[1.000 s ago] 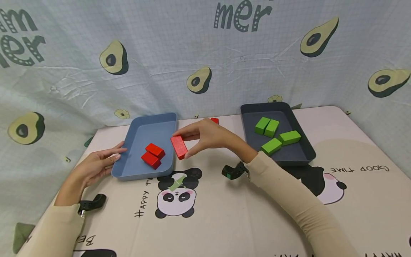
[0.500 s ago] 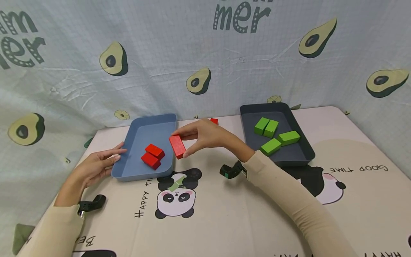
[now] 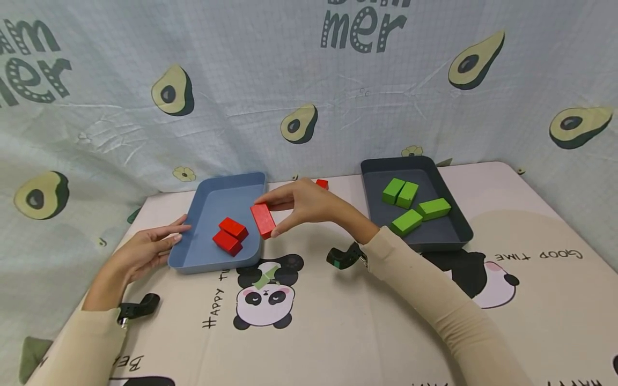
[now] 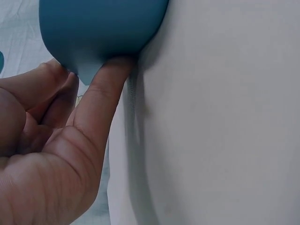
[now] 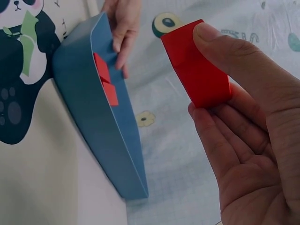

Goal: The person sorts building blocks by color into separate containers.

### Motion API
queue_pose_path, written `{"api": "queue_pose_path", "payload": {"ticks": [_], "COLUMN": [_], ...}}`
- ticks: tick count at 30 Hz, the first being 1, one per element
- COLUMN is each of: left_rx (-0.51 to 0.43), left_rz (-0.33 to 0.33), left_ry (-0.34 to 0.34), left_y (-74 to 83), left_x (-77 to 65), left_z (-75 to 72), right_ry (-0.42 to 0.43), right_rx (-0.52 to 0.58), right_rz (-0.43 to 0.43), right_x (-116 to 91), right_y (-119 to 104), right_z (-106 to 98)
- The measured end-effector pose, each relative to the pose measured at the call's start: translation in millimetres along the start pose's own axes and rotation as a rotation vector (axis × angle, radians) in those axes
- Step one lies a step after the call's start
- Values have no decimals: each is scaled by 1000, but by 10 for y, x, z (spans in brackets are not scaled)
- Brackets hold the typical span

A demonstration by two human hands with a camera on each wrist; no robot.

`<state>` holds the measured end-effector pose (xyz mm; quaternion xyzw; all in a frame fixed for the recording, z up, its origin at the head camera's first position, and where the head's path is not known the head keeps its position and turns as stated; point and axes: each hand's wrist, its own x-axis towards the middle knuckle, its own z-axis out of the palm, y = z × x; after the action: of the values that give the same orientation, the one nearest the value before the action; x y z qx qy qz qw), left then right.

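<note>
My right hand [image 3: 309, 202] pinches a red block [image 3: 263, 221] between thumb and fingers. The block is tilted and held up by the right side of a blue tray [image 3: 219, 193]; the right wrist view shows this red block [image 5: 199, 65] apart from the tray. Two more red blocks, one red block [image 3: 234, 228] touching another red block [image 3: 227, 243], lie inside the tray toward its front. At the tray's left side my left hand [image 3: 145, 247] touches the wall with extended fingers. Up close, the left wrist view has the thumb [image 4: 101, 101] against the blue tray [image 4: 103, 33] low down.
A dark grey tray [image 3: 425, 246] on the right holds several green blocks [image 3: 406, 222]. Partly hidden behind my right hand, another red block [image 3: 322, 184] lies near the table's back edge. A patterned curtain [image 3: 241, 69] hangs behind the printed tablecloth [image 3: 338, 332].
My right hand has drifted slightly left with the red block, closer to the blue tray. My left hand stays at the tray's side. The head view has tilted up a little.
</note>
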<state>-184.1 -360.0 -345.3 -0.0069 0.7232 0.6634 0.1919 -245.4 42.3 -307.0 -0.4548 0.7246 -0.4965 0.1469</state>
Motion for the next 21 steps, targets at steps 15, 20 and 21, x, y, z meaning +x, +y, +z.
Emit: {"api": "queue_pose_path", "payload": {"ticks": [15, 20, 21], "left_rx": [146, 178, 167], "left_rz": [-10, -15, -13], "left_ry": [33, 41, 41], "left_y": [-14, -3, -4], "left_x": [-27, -17, -19], "left_z": [-33, -13, -10], "right_ry": [14, 22, 23], "right_rx": [-13, -42, -46], "right_rz": [2, 17, 18], "right_x": [63, 56, 58], "right_y": [1, 17, 21], "right_z": [44, 37, 37]}}
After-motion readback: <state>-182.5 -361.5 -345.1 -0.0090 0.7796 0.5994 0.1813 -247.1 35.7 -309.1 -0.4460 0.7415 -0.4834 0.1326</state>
